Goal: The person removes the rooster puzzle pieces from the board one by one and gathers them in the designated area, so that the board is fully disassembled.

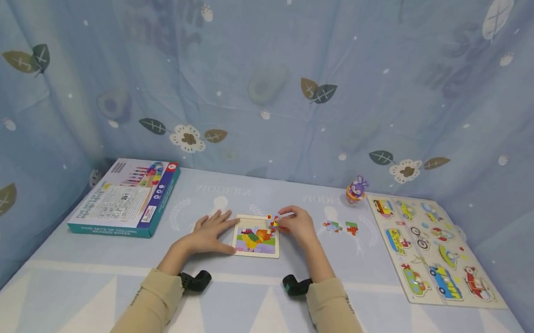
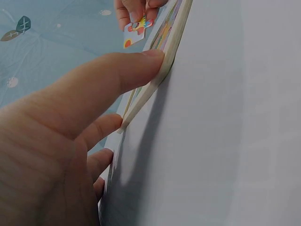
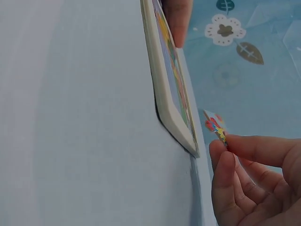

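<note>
A small framed jigsaw puzzle (image 1: 255,248) with a colourful bird picture lies flat on the table. My left hand (image 1: 210,235) rests along its left side, fingers spread, with the thumb against the wooden edge in the left wrist view. Between thumb and fingertips, my right hand (image 1: 299,226) pinches a jigsaw piece (image 3: 215,123) coloured red, yellow and blue. That piece is raised over the frame's upper right corner. Two loose jigsaw pieces, a bluish one (image 1: 332,226) and a green and red one (image 1: 351,228), lie to the right of the right hand.
On the left lies a boxed toy set (image 1: 122,197). A vehicle puzzle board (image 1: 434,249) covers the table's right side, with a small purple figurine (image 1: 357,189) near its far left corner. A patterned blue curtain (image 1: 266,79) hangs behind the table.
</note>
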The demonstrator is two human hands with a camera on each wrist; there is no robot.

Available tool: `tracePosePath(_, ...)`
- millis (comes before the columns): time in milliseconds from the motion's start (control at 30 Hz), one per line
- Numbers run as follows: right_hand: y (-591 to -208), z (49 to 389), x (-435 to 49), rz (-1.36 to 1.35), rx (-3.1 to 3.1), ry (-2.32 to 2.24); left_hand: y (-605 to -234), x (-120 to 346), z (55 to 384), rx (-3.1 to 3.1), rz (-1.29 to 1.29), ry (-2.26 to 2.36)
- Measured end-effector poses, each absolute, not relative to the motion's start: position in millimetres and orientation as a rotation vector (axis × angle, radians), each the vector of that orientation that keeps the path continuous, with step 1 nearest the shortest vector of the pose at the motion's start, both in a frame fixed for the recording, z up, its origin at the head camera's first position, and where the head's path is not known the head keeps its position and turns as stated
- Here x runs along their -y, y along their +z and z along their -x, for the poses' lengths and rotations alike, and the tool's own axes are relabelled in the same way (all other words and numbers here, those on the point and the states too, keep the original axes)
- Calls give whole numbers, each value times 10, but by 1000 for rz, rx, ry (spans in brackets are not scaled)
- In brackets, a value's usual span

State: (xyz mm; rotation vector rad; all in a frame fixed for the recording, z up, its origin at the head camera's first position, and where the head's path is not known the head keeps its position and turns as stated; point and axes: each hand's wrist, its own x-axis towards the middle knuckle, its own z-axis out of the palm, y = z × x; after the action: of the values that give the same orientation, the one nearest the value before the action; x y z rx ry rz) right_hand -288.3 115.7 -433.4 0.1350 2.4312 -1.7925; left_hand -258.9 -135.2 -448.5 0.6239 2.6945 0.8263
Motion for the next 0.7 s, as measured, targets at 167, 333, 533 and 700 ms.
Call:
tracePosePath(167, -4333, 2885, -1244, -153, -2444, -1775, -4486, 1345, 2591, -2699, -629, 827)
tracePosePath(333, -4350, 2887, -1329, -146, -2445, -1794, -4497, 1352, 2593, -2707, -632, 821)
tracePosePath(533, -4347, 2876, -1428, -183, -2447, -1831, -4497, 1352, 2589, -2699, -624, 829)
tracePosePath(700, -4359, 2884, -1537, -231, -2451, -1832, -4506, 1346, 2591, -2698, -619, 830)
